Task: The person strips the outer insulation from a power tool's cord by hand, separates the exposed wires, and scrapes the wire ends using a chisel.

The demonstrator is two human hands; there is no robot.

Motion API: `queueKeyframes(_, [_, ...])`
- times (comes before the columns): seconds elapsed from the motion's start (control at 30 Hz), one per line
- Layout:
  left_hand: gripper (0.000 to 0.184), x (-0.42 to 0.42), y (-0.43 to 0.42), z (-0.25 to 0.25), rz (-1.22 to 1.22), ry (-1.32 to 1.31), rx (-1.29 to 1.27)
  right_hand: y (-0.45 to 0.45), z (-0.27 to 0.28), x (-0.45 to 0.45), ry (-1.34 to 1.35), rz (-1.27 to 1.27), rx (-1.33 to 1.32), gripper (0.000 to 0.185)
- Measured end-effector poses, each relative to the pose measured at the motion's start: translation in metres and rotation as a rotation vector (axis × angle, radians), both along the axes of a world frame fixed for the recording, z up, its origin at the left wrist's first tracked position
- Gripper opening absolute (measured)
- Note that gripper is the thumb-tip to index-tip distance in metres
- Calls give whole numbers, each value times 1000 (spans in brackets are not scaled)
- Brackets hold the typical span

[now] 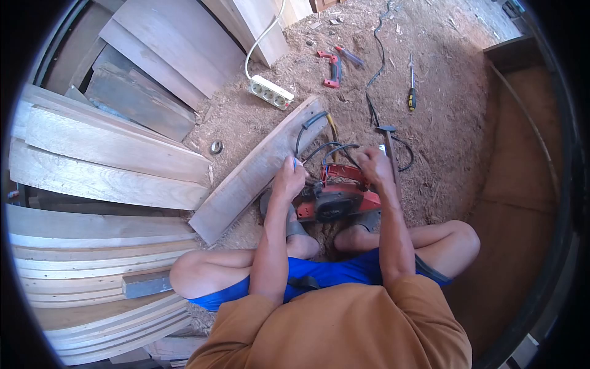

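Note:
A red and black power tool (335, 200) lies on the ground between my feet, its red casing open at the top with wires showing. My left hand (291, 178) is closed at the tool's upper left, its fingers pinched round a thin cable or wire end. Over the tool's right part is my right hand (376, 166), fingers bent together; what they hold is too small to make out. A black cable (332, 146) loops between and above the hands. Just right of my right hand lies a hammer (387, 130).
A wooden board (252, 175) lies diagonally at the left of the tool. Beyond are a power strip (271, 92), a red-handled tool (334, 71), a screwdriver (412, 92) and a tape roll (216, 147). Stacked planks (110, 147) fill the left; a brown panel (522, 184) stands right.

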State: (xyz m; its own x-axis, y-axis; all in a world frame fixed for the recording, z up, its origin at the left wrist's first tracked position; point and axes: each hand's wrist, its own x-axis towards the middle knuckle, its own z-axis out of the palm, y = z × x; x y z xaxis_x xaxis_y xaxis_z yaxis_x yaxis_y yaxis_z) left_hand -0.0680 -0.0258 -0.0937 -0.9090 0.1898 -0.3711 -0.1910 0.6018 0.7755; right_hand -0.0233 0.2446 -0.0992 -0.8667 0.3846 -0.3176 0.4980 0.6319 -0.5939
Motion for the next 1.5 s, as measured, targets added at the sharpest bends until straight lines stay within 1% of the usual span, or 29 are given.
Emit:
queueKeyframes(0.03, [38,3,2,-25,-37,-22,-112,-17,4,-10,29,83,-10,32])
queueKeyframes(0.07, [43,3,6,-37,-75,-41,-224,-35,15,-18,-39,136,24,33])
queueKeyframes(0.1, [46,4,9,-33,-126,-94,-271,-51,24,-25,-107,190,58,33])
queueKeyframes(0.17, [51,10,13,-21,-225,-209,-365,-75,22,-34,-188,193,87,36])
queueKeyframes(0.2, [50,13,13,-23,-209,-203,-354,-83,21,-37,-230,197,101,37])
queueKeyframes(0.27, [48,16,9,-45,-185,-181,-277,-94,20,-38,-249,215,134,40])
queueKeyframes(0.3, [47,16,8,-46,-173,-168,-239,-99,19,-39,-256,224,151,41])
queueKeyframes(0.4, [42,17,11,-50,-240,-178,-215,-106,8,-35,-173,273,205,43])
queueKeyframes(0.5, [40,17,7,-60,-199,-220,-83,-104,7,-35,-166,243,170,37])
queueKeyframes(0.6, [29,14,5,-62,-187,-328,21,-105,9,-33,-228,222,187,38])
queueKeyframes(0.7, [13,18,4,-56,-64,-348,335,-89,8,-22,-123,178,8,44])
queueKeyframes(0.73, [13,18,3,-54,-56,-386,406,-85,7,-18,-88,149,-68,47])
queueKeyframes(0.8, [19,18,1,-48,-43,-461,546,-75,3,-10,-17,86,-221,51])
queueKeyframes(0.87, [20,18,2,-42,-81,-445,593,-60,-27,0,-4,-22,-472,56])
queueKeyframes(0.93, [20,18,2,-39,-105,-430,637,-59,-15,2,-1,-67,-575,57])
queueKeyframes(1.0, [19,18,3,-38,-115,-416,682,-52,4,6,-10,-50,-530,55])
queueKeyframes(1.1, [19,17,3,-38,-140,-428,697,-52,4,7,-15,-86,-645,54])
queueKeyframes(1.4, [20,17,0,-23,-151,-371,651,-54,22,11,-47,-73,-636,52])
queueKeyframes(1.5, [17,19,1,-26,-165,-273,645,-54,19,10,-70,-29,-578,51])
